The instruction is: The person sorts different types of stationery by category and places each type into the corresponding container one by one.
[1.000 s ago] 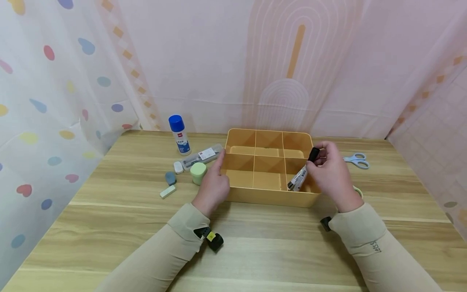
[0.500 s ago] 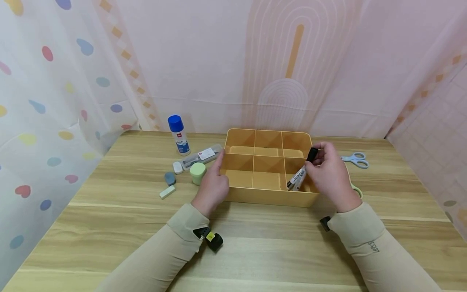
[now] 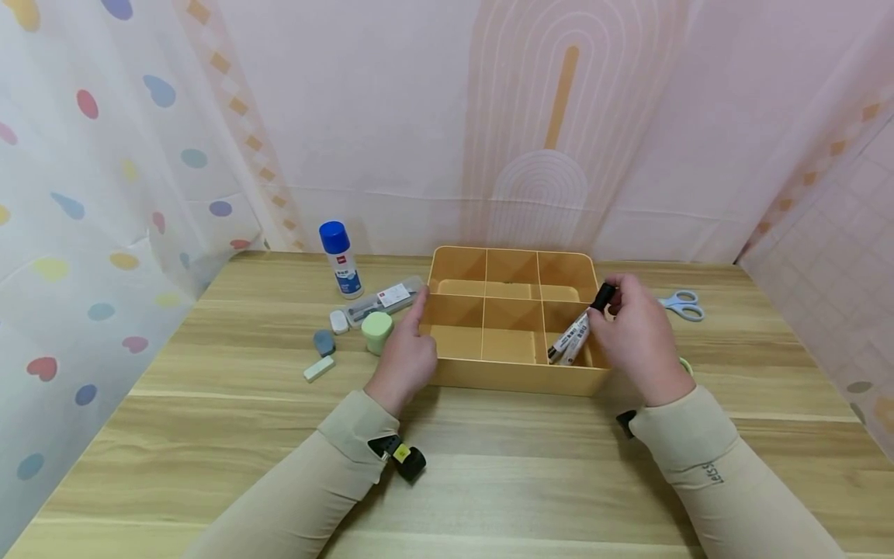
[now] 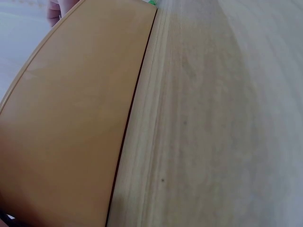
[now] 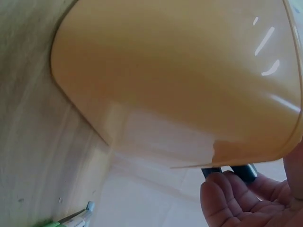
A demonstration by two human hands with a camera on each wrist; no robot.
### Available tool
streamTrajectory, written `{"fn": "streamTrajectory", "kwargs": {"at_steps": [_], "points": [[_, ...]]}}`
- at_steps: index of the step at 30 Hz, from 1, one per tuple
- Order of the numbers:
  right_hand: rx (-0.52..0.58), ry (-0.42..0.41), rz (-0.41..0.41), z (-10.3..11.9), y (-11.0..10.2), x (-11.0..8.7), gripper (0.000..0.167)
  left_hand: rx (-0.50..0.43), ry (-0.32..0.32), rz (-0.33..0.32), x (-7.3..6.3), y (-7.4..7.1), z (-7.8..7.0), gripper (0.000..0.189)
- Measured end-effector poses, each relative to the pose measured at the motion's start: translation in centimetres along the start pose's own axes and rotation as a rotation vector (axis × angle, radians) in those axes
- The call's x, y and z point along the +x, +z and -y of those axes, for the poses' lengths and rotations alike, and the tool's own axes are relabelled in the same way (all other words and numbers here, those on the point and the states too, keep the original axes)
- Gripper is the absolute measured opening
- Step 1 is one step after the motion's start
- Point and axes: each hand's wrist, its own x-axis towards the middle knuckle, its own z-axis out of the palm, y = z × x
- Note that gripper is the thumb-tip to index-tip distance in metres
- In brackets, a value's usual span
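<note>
A yellow-orange organizer box (image 3: 517, 379) with several compartments stands on the table. My right hand (image 3: 639, 338) pinches two markers (image 3: 573, 340) by their black caps over the front right compartment. The markers slant, their lower ends down inside it near the divider. In the right wrist view the dark caps (image 5: 244, 173) show between fingers and thumb, just past the box's rim. My left hand (image 3: 407, 353) rests against the box's left side, index finger straight along the wall; its other fingers are partly hidden. The left wrist view is mostly filled by a box wall (image 4: 71, 104).
Left of the box are a blue-capped glue bottle (image 3: 341, 260), a clear pencil case (image 3: 382, 301), a light green container (image 3: 377, 332) and small erasers (image 3: 324, 342). Light blue scissors (image 3: 684, 305) lie to the right. Something green (image 3: 687, 366) shows beside the right wrist.
The markers' capped ends have shifted slightly right with my right hand, so they lean a little more. My left hand and the box stay in place.
</note>
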Motion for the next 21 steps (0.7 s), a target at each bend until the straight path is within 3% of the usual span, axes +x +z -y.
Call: {"fn": "streamTrajectory", "kwargs": {"at_steps": [13, 21], "points": [[-0.038, 0.061, 0.096, -0.13, -0.63, 0.28, 0.047, 0.021, 0.008, 0.000, -0.02, -0.05, -0.14, 0.087], [-0.037, 0.098, 0.187, -0.23, -0.61, 0.49, 0.058, 0.012, -0.010, -0.001, -0.14, -0.08, -0.14, 0.089]]}}
